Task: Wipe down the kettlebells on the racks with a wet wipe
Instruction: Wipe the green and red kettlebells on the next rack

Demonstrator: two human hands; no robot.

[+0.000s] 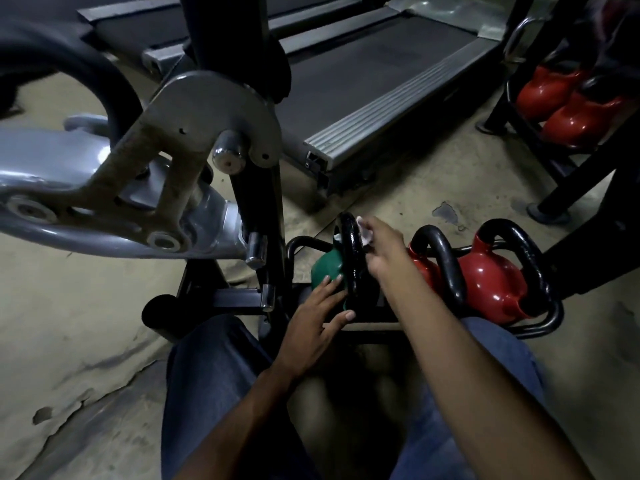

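Wiping the green round kettlebell (327, 268), between both hands, at its black loop handle (353, 258). Right hand (377, 251) pinches white wet wipe (363, 233) on it; left hand (311, 323) flat, steadying. Keep it braced and cover the full loop. Count: one green, two red kettlebells (491, 278) just right of the right hand, two more red ones (554, 98) far beyond.

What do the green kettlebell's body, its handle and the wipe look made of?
Green kettlebell body: likely metal under a smooth green coating, vinyl or paint; dull sheen. Handle: probably cast iron, glossy black paint; bright highlights, uneven surface. Wipe, pinched in the right hand: thin whitish cloth or paper, crumpled; too small to say more.
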